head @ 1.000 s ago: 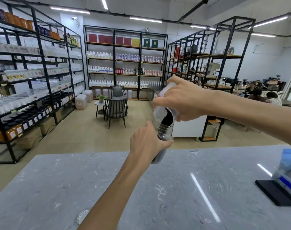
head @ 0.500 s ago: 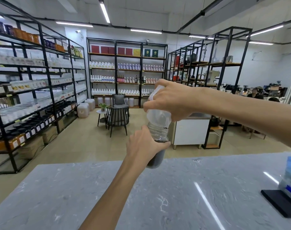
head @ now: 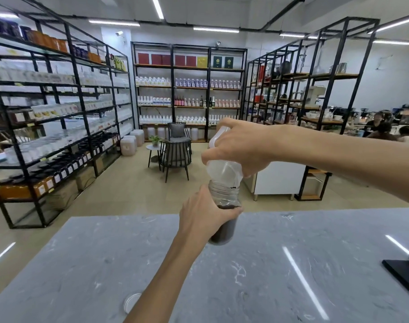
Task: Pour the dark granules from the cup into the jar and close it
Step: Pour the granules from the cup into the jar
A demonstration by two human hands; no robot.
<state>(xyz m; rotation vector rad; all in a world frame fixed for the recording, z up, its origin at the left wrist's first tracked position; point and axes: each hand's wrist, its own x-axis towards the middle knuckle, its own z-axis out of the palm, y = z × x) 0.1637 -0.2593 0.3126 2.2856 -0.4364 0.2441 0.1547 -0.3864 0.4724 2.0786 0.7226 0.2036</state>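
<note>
My left hand grips a clear plastic jar that stands upright on the grey marble counter. Dark granules fill the jar's lower half. My right hand holds a clear plastic cup upside down, its mouth pressed onto the jar's open neck. The cup looks almost empty, with a few dark specks at its rim. A round lid lies flat on the counter near the front edge, partly hidden by my left forearm.
A black base with a blue object sits at the counter's right edge. Beyond the counter are black shelving racks, a chair and small table, a white cabinet, and people seated far right.
The dark granules that were running out of the tipped cup have dropped into the jar, whose fill level rose. The cup has gone from tilted to almost fully upended.
</note>
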